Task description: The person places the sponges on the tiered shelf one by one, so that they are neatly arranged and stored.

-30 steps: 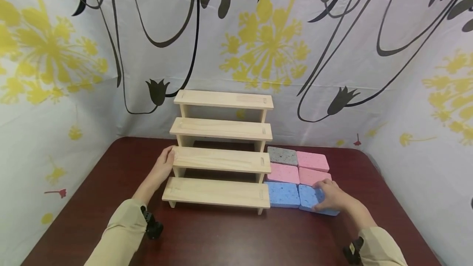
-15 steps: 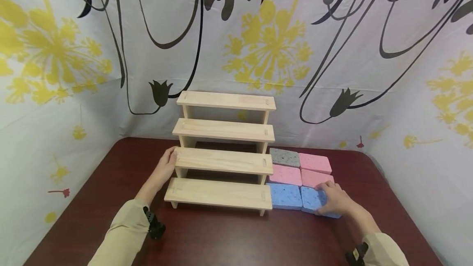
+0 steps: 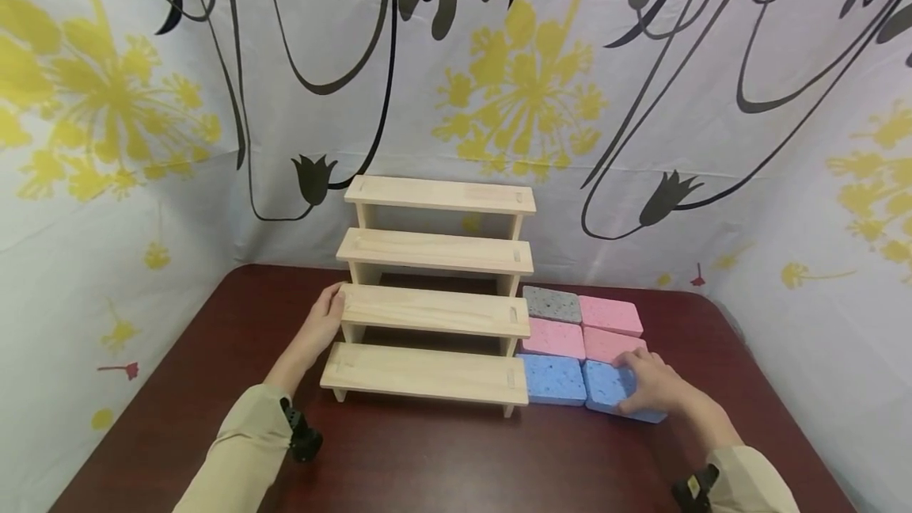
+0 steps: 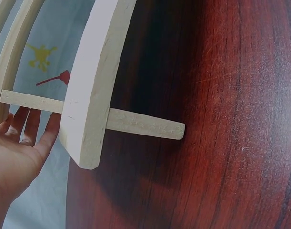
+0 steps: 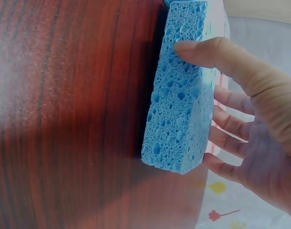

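A pale wooden four-step rack (image 3: 427, 307) stands on the table. My left hand (image 3: 317, 331) is at the left end of its second step from the bottom; in the left wrist view the extended fingers (image 4: 49, 133) touch the upright under the steps. Right of the rack lie several sponges in two columns. My right hand (image 3: 655, 382) pinches the front right blue sponge (image 3: 606, 386), thumb (image 5: 197, 51) on its front edge and fingers along its far side. Beside it is another blue sponge (image 3: 554, 378). Behind are pink sponges (image 3: 609, 315) and a grey sponge (image 3: 552, 304).
The dark red-brown table (image 3: 456, 457) meets a patterned cloth (image 3: 499, 93) hanging behind and at both sides. The sponges closely border the rack's right side. Black wrist cameras (image 3: 305, 442) sit at both cuffs.
The head view has shifted slightly, so everything appears a little further right. The front right blue sponge has moved very slightly rightward with my right hand. My left hand stays at the rack.
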Demonstrator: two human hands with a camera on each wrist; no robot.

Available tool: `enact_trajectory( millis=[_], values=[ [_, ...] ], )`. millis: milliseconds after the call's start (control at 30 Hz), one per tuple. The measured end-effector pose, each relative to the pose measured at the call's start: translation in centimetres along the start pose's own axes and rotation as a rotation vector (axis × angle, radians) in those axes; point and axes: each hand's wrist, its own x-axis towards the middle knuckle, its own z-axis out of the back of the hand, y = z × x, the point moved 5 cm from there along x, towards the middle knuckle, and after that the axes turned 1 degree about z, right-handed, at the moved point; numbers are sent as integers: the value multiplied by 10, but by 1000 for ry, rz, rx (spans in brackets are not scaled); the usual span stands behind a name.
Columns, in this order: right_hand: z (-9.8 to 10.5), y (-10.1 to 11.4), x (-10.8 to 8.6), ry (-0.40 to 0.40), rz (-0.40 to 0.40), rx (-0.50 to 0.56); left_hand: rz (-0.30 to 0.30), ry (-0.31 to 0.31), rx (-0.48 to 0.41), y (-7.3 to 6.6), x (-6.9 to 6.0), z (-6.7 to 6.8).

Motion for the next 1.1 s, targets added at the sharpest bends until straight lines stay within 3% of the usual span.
enact_trajectory(
  millis=[333, 633, 1100],
  values=[
    [14, 7, -1, 11, 51, -21, 0, 0, 4, -2, 2, -1],
    [20, 8, 1, 79, 25, 2, -2, -2, -15, -2, 3, 1],
    [30, 16, 5, 84, 25, 13, 13, -3, -25, 0, 0, 0]
  ],
)
